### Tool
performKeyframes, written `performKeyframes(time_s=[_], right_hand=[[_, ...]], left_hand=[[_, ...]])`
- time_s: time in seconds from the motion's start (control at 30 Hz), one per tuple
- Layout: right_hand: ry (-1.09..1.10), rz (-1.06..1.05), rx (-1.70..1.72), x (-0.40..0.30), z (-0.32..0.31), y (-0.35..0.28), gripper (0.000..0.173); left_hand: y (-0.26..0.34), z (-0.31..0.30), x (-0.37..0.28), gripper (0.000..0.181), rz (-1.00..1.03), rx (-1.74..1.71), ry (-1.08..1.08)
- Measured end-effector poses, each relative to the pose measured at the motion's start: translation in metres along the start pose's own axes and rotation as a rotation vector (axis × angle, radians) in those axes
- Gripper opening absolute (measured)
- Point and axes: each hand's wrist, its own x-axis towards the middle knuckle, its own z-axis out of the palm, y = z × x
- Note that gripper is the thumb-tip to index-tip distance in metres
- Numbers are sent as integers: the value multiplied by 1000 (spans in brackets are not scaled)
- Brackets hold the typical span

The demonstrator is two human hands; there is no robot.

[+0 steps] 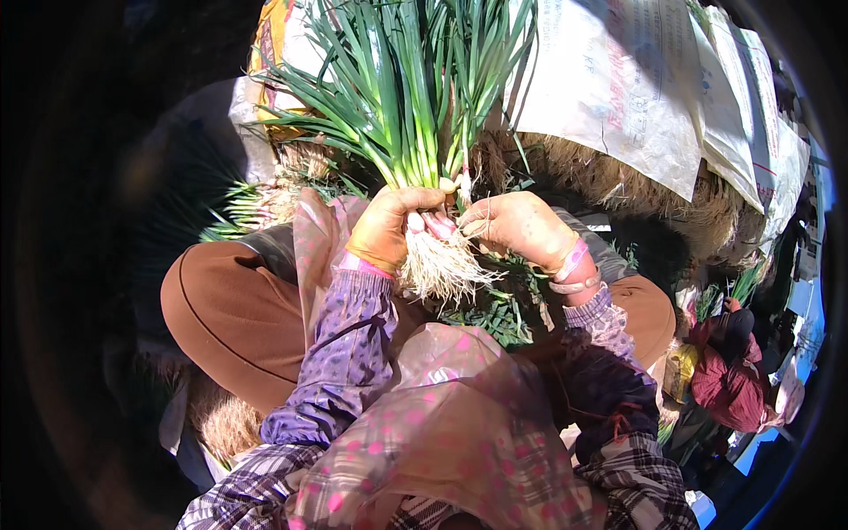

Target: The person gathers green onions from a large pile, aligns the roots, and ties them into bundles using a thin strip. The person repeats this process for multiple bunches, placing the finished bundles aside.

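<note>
In the middle of the head view, my left hand (387, 225) wears an orange-tan glove and is closed around a bunch of green onions (414, 126). Its leaves fan out away from me; the pale and pinkish bulbs (437, 224) and stringy white roots (444, 265) hang toward my lap. My right hand (523, 225), gloved alike, is bent in from the right, with its fingertips against the bulbs and root strands. Whether those fingers pinch anything is hidden. One slim onion with a small white bulb (466, 185) stands between the two hands.
Woven sacks (596, 73) cover piled onions whose dry roots (596, 165) face me. More onions (255, 205) lie at left. Leaf trimmings (493, 318) lie between my legs, near a dotted plastic apron (450, 411). Another person (729, 377) sits at far right.
</note>
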Motion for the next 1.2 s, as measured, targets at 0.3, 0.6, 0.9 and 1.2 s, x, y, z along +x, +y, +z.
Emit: performKeyframes(time_s=[0.3,0.6,0.9,1.2], right_hand=[[383,-267,93,51,-12,31,21],[1167,-95,-734,28,-129,19,32],[500,-248,-240,38,-15,-21,29],[335,-261,203,55,-32,7,21]], left_hand=[[-1,5,5,22,-59,120,-32],[2,11,7,35,-115,-133,-174],[-3,11,9,27,-69,-44,-109],[-3,11,13,25,-70,15,-155]])
